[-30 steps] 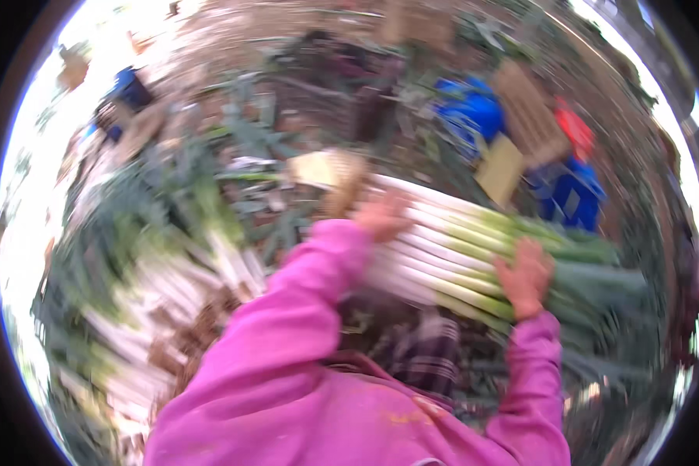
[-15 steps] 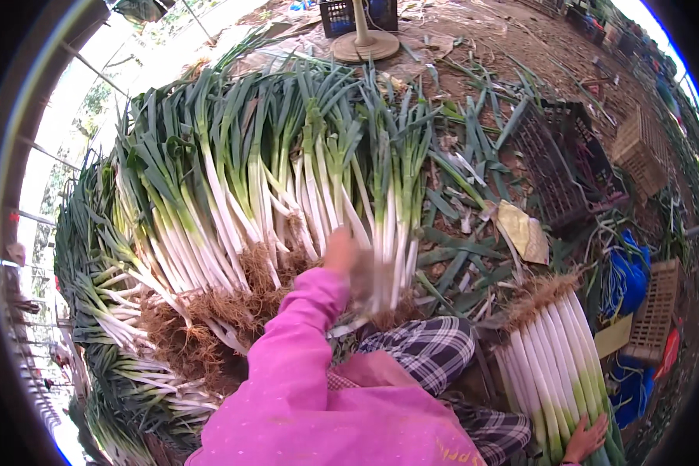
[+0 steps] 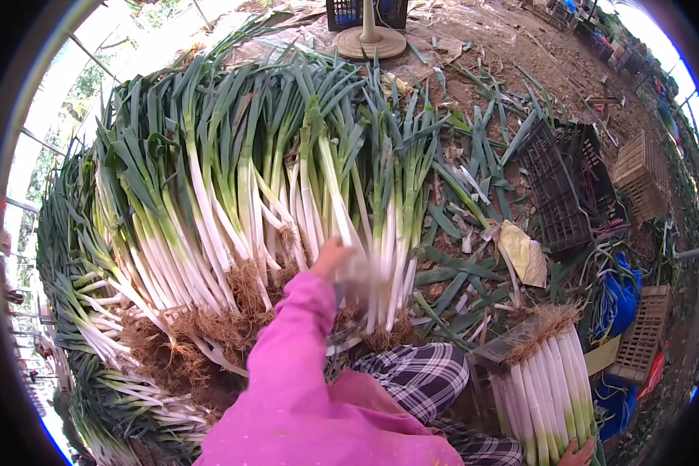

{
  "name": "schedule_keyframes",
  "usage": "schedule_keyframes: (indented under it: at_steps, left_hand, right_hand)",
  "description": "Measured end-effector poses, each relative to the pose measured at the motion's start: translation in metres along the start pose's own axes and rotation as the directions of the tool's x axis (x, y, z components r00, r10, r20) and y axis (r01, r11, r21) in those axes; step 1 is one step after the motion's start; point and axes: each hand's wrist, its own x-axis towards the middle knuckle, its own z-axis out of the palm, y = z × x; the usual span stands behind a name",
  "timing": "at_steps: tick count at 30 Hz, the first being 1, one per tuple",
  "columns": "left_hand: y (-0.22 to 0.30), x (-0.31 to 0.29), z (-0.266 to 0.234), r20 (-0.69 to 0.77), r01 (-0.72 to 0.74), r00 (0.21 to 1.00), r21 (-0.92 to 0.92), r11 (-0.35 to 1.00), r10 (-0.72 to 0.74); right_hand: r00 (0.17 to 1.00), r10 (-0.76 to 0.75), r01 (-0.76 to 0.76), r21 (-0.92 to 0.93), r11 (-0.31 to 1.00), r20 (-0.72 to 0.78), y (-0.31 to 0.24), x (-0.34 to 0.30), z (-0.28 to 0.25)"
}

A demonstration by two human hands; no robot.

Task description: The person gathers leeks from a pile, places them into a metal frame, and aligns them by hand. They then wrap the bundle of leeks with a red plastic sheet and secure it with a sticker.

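Leeks (image 3: 202, 202) with white stalks, green leaves and brown roots lie in a long row before me. My left hand (image 3: 333, 259) is closed around the white lower stalk of one leek (image 3: 339, 206) in the middle of that row. Its lower end is smeared by motion. At the lower right lies a stack of leeks (image 3: 550, 384), side by side, with roots pointing away from me. My right hand (image 3: 578, 453) rests on the stack's green part, fingers apart, partly cut off by the picture's edge.
Loose trimmed leaves (image 3: 462, 272) litter the ground right of the row, near a yellowish scrap (image 3: 522, 253). Beyond are a dark crate (image 3: 553, 186) and a tan crate (image 3: 641, 172). Blue twine (image 3: 620, 299) lies beside another tan crate (image 3: 646, 330). A round stand base (image 3: 371, 43) stands far ahead.
My left hand has shifted slightly, and the leek in it leans more clearly across the row. My right hand sits lower at the picture's edge as the view has moved a little.
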Motion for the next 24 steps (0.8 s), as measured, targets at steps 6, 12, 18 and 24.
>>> schedule_keyframes:
  at_steps: [6, 12, 18, 24]
  left_hand:
    - [0.007, -0.044, 0.002, 0.495, 0.275, 0.862, -0.278, 0.920, -0.108]
    - [-0.006, 0.042, 0.032, 0.250, 0.241, 0.960, -0.498, 0.833, -0.129]
    - [-0.010, 0.020, 0.065, 0.587, 0.195, 0.807, -0.367, 0.910, 0.063]
    - [0.021, 0.030, 0.122, 0.195, -0.093, 0.967, -0.340, 0.936, 0.167]
  right_hand:
    - [0.996, 0.056, -0.063, 0.119, 0.991, 0.068, -0.013, 0.012, -0.035]
    - [0.998, 0.001, -0.003, 0.041, 0.999, 0.065, 0.000, 0.008, 0.025]
    - [0.914, 0.197, -0.265, 0.154, 0.952, 0.354, -0.022, 0.014, -0.013]
    - [0.908, 0.221, -0.314, 0.228, 0.922, 0.357, -0.014, 0.007, -0.018]
